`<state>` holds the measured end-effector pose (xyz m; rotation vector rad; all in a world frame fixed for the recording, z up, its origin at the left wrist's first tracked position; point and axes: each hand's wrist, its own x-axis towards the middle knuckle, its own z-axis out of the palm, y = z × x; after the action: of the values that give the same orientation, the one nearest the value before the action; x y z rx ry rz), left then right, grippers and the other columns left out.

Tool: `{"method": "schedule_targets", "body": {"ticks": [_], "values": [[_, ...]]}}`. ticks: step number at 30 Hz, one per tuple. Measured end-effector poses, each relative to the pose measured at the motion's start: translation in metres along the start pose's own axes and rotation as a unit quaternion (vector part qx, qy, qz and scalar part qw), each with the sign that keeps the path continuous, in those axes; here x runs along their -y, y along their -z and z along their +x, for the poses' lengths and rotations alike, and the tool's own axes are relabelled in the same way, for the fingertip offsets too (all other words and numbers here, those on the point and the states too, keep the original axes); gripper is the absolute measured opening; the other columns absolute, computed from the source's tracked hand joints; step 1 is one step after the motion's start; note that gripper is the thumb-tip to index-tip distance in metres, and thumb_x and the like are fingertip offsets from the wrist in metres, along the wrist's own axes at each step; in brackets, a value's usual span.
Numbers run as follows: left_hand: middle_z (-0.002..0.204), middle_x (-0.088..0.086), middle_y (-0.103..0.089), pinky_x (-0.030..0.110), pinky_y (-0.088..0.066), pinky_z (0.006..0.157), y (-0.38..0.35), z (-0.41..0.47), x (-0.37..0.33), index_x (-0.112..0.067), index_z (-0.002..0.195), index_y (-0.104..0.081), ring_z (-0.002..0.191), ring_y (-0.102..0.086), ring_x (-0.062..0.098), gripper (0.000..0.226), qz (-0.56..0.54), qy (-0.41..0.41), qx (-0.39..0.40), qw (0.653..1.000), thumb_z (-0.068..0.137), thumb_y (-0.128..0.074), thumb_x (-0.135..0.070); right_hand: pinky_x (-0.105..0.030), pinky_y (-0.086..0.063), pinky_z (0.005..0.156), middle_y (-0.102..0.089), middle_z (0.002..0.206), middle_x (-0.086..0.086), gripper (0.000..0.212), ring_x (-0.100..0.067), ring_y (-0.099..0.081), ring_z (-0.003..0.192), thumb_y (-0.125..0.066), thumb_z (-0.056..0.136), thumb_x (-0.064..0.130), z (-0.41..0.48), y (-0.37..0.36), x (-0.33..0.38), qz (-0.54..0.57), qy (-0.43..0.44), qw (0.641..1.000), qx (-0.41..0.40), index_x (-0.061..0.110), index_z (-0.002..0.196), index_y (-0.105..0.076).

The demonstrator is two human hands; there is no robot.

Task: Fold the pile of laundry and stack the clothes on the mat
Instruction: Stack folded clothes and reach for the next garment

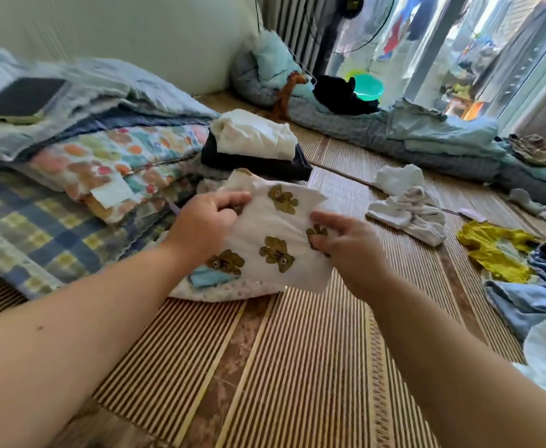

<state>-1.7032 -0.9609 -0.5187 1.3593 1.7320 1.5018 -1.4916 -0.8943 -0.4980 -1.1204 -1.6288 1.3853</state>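
I hold a small white garment with olive flower prints (274, 227) above the striped bamboo mat (297, 367). My left hand (207, 224) grips its left edge and my right hand (346, 244) pinches its right edge. Under the garment lies a pale dotted piece with a light blue patch (219, 286). Behind it stands a folded stack: a white garment (255, 137) on top of a dark navy one (284, 169). Unfolded laundry lies to the right: white pieces (407, 208), a yellow garment (491, 250) and light blue clothes (523, 305).
Folded quilts and blankets, one plaid (38, 218) and one with colourful dots (119, 163), are heaped on the left. Blue bedding (426, 137) lines the far side, with a green basin (367, 87) and a fan (349, 14) by the window.
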Motion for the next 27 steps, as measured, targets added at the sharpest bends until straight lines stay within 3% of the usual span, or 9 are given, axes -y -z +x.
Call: {"method": "schedule_targets", "body": {"ticks": [2, 5, 9, 11, 13, 15, 20, 24, 27], "values": [[0.103, -0.021, -0.059, 0.015, -0.047, 0.063, 0.027, 0.009, 0.018, -0.038, 0.117, -0.066, 0.076, -0.059, -0.004, 0.047, 0.03, 0.042, -0.036, 0.998, 0.085, -0.051, -0.007, -0.024, -0.059, 0.073, -0.056, 0.119, 0.003, 0.038, -0.015, -0.063, 0.098, -0.063, 0.088, 0.003, 0.022, -0.032, 0.0, -0.033, 0.002, 0.999, 0.031, 0.021, 0.122, -0.064], [0.123, -0.006, -0.059, 0.019, -0.046, 0.069, 0.048, 0.015, 0.045, -0.033, 0.13, -0.06, 0.092, -0.061, 0.008, 0.053, 0.111, 0.125, 0.005, 0.986, 0.082, -0.056, -0.009, -0.037, -0.053, 0.095, -0.05, 0.135, -0.004, 0.046, -0.023, -0.056, 0.113, -0.058, 0.092, 0.005, 0.053, -0.071, -0.018, -0.191, -0.002, 0.981, 0.045, 0.022, 0.135, -0.055], [0.147, 0.007, -0.046, 0.027, -0.04, 0.097, 0.044, 0.014, 0.073, -0.029, 0.139, -0.052, 0.127, -0.049, 0.022, 0.057, 0.296, 0.17, 0.111, 0.933, 0.083, -0.059, -0.023, -0.042, -0.043, 0.104, -0.036, 0.144, -0.009, 0.044, -0.03, -0.043, 0.126, -0.049, 0.097, 0.021, 0.07, -0.093, -0.051, -0.477, 0.011, 0.877, 0.059, 0.037, 0.138, -0.049], [0.155, 0.012, -0.029, 0.032, -0.034, 0.107, 0.04, 0.014, 0.077, -0.036, 0.143, -0.045, 0.138, -0.035, 0.028, 0.061, 0.356, 0.186, 0.125, 0.907, 0.083, -0.057, -0.032, -0.048, -0.039, 0.105, -0.025, 0.152, -0.01, 0.043, -0.034, -0.032, 0.135, -0.045, 0.097, 0.029, 0.072, -0.094, -0.06, -0.598, 0.03, 0.798, 0.073, 0.042, 0.138, -0.045], [0.161, 0.011, -0.006, 0.043, -0.021, 0.117, 0.034, 0.012, 0.077, -0.041, 0.145, -0.037, 0.145, -0.014, 0.035, 0.064, 0.415, 0.189, 0.133, 0.88, 0.083, -0.052, -0.039, -0.053, -0.034, 0.105, -0.015, 0.159, -0.01, 0.045, -0.037, -0.024, 0.14, -0.041, 0.098, 0.032, 0.072, -0.092, -0.062, -0.647, 0.039, 0.757, 0.081, 0.045, 0.141, -0.038], [0.162, 0.005, 0.004, 0.05, -0.018, 0.117, 0.027, 0.008, 0.074, -0.041, 0.145, -0.036, 0.143, -0.006, 0.038, 0.064, 0.457, 0.166, 0.123, 0.865, 0.083, -0.049, -0.039, -0.056, -0.029, 0.109, -0.013, 0.161, -0.01, 0.046, -0.037, -0.022, 0.142, -0.037, 0.099, 0.032, 0.067, -0.086, -0.058, -0.634, 0.058, 0.768, 0.066, 0.042, 0.144, -0.035], [0.157, 0.001, 0.005, 0.054, -0.018, 0.114, -0.01, -0.008, 0.043, -0.039, 0.14, -0.039, 0.138, -0.002, 0.032, 0.06, 0.478, 0.015, 0.11, 0.871, 0.082, -0.049, -0.035, -0.052, -0.029, 0.111, -0.025, 0.159, -0.004, 0.046, -0.028, -0.031, 0.142, -0.047, 0.095, 0.043, 0.016, -0.039, -0.047, -0.562, 0.143, 0.815, 0.005, 0.038, 0.141, -0.043], [0.159, -0.007, 0.008, 0.055, -0.013, 0.116, -0.083, -0.045, 0.0, -0.044, 0.139, -0.037, 0.144, 0.003, 0.026, 0.056, 0.437, -0.111, 0.199, 0.87, 0.086, -0.05, -0.035, -0.05, -0.028, 0.112, -0.029, 0.157, -0.001, 0.048, -0.024, -0.032, 0.142, -0.051, 0.093, 0.047, -0.056, 0.039, -0.052, -0.582, 0.113, 0.805, -0.001, 0.039, 0.139, -0.043], [0.16, -0.009, 0.012, 0.054, -0.006, 0.116, -0.148, -0.086, -0.037, -0.046, 0.139, -0.035, 0.147, 0.009, 0.023, 0.058, 0.421, -0.212, 0.297, 0.83, 0.085, -0.052, -0.033, -0.049, -0.028, 0.112, -0.031, 0.156, 0.001, 0.047, -0.02, -0.035, 0.14, -0.053, 0.092, 0.046, -0.11, 0.11, -0.059, -0.582, 0.054, 0.81, -0.046, 0.039, 0.138, -0.046]]}}
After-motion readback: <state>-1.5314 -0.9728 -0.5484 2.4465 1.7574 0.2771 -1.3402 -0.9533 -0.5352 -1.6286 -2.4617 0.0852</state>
